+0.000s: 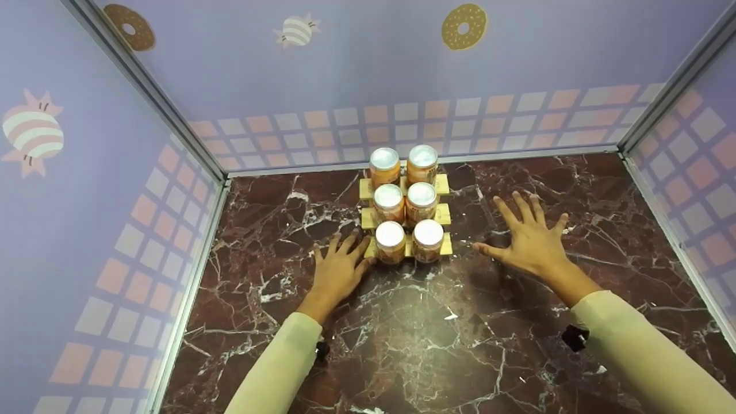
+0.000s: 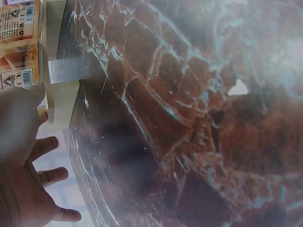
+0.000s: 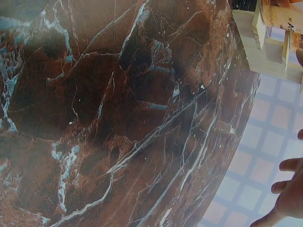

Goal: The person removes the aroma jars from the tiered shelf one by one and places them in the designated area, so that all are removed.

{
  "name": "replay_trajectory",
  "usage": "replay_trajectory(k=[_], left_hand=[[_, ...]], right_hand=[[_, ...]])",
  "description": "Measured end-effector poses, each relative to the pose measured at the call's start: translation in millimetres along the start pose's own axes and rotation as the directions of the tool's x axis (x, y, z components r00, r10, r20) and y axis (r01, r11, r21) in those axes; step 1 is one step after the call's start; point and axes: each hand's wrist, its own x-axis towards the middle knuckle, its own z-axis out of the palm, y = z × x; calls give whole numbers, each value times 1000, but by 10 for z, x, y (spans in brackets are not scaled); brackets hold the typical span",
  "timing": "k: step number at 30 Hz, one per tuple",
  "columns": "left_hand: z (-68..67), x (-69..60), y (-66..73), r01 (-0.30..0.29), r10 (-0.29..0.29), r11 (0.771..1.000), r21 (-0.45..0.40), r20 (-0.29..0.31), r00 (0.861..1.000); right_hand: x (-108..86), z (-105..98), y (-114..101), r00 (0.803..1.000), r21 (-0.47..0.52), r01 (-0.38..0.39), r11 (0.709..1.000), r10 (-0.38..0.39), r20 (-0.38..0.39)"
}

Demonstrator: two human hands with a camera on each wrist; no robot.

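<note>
Several orange cans [image 1: 421, 201] with silver tops stand upright in two columns on a pale wooden rack [image 1: 367, 218] with three tiers, near the back of the dark marble surface. My left hand [image 1: 336, 273] is spread just left of the rack's front tier, its thumb close to the front left can [image 1: 390, 244]; whether they touch I cannot tell. In the left wrist view the printed can labels [image 2: 19, 21] show beside that hand [image 2: 23, 156]. To the right, apart from the rack, my right hand [image 1: 532, 241] has its fingers spread and holds nothing.
Purple panels [image 1: 345, 69] with printed doughnuts, sweets and checks enclose the back and both sides. Metal strips [image 1: 190, 270] run along their lower edges. A small white scrap [image 1: 451, 317] lies on the marble surface [image 1: 414, 356] in front of the rack.
</note>
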Motion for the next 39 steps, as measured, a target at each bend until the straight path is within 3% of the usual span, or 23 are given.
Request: replay_trajectory(k=[11, 20, 31, 35, 38, 39], left_hand=[[37, 33, 22, -34, 33, 999, -14, -57, 998], [46, 44, 21, -32, 31, 999, -27, -47, 998], [104, 79, -3, -86, 78, 991, -99, -85, 993], [571, 264, -280, -145, 130, 986, -81, -163, 978], [840, 367, -436, -161, 145, 985, -66, -198, 969], [728, 313, -382, -160, 147, 985, -57, -195, 970]], right_hand=[[21, 48, -30, 998, 21, 48, 999, -47, -40], [33, 54, -79, 985, 29, 120, 992, -116, -127], [40, 68, -161, 979, 45, 156, 987, -148, -141], [44, 70, -193, 975, 48, 176, 983, -167, -144], [49, 78, -222, 974, 48, 194, 980, -187, -132], [50, 82, -231, 973, 47, 202, 978, -195, -125]])
